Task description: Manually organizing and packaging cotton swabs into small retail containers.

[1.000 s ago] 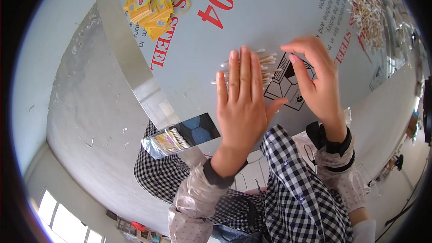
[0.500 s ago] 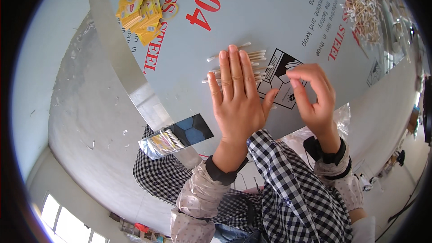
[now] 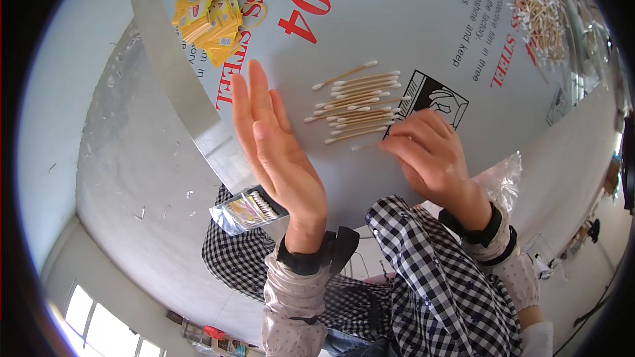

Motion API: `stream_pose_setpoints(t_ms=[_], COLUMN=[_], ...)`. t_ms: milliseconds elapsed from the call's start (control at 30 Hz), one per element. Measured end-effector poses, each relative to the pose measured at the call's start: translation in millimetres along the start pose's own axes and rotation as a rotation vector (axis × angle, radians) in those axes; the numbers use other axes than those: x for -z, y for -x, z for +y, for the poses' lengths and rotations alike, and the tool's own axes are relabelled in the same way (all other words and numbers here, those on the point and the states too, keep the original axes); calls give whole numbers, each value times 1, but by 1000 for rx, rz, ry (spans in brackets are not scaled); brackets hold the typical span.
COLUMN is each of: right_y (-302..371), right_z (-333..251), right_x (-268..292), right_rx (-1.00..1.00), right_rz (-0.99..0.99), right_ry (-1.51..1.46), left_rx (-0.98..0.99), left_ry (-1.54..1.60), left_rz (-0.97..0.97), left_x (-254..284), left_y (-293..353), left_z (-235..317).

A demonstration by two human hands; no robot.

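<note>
A loose row of cotton swabs (image 3: 364, 96) lies on the grey tabletop (image 3: 390, 26), most of them side by side, with one slanting apart at the far end. My left hand (image 3: 274, 145) is raised to the left of the row, fingers stretched out, holding nothing. At the row's near right corner, my right hand (image 3: 430, 152) has its fingers drawn together on one end of a single cotton swab (image 3: 360, 148), whose pale tip shows to the left of the fingertips. Its other end is hidden by the fingers.
A pile of yellow printed cards (image 3: 211, 16) lies at the far left, beside a rubber band (image 3: 254, 14). A large heap of cotton swabs (image 3: 536, 10) fills the far right. A clear packet (image 3: 245, 213) of swabs with a yellow card rests at the near left edge. Crumpled clear plastic (image 3: 503, 178) lies near right.
My left hand has lifted off the swabs and turned sideways to the left, uncovering the row. My right hand has moved left and nearer, its fingers now at a swab's end.
</note>
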State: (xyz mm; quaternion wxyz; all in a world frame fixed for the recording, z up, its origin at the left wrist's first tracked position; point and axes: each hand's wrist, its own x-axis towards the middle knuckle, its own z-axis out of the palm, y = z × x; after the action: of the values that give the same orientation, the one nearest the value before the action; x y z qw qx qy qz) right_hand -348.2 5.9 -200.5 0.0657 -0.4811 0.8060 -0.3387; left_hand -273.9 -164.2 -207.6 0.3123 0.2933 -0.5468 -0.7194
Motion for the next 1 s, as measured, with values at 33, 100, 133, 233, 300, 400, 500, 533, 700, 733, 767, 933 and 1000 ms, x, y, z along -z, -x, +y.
stream_pose_setpoints(t_ms=[33, 100, 133, 233, 300, 400, 500, 533, 700, 733, 767, 933, 1000], right_y=[-7, -16, -21, -32, -36, -40, -45, -45, -55, -56, -58, -58, -61], right_z=[3, 8, 11, 6, 6, 8, 21, 19, 12, 12, 12, 7, 2], right_x=[1, 3, 4, 9, 8, -2, -5, -9, -22, -21, -22, -32, -32], right_rx=[23, 44, 36, -45, -120, -246, -361, -362, -303, -301, -301, -289, -328], right_rz=[13, 24, 30, 55, 71, 340, 355, 352, 377, 375, 375, 361, 408], right_ry=[23, 46, 44, -24, -78, -376, -551, -552, -751, -772, -771, -818, -845], left_rx=[-1, 1, 24, 51, 48, -2, -17, -15, -20, -19, -23, -60, -13], left_ry=[4, 8, 22, 37, 52, 75, 100, 99, 110, 113, 130, 132, 127], left_rz=[-36, -71, -87, -91, -51, 63, 37, 39, -21, -21, 2, -43, 22], left_x=[-3, -8, -11, -14, -16, -20, -26, -28, -33, -34, -35, -37, -40], left_y=[-1, 0, 2, 11, 15, 12, 6, 5, 0, -2, -5, -7, -5], left_z=[0, -2, -2, -2, -2, -3, -8, -10, -6, -6, -7, -13, -8])
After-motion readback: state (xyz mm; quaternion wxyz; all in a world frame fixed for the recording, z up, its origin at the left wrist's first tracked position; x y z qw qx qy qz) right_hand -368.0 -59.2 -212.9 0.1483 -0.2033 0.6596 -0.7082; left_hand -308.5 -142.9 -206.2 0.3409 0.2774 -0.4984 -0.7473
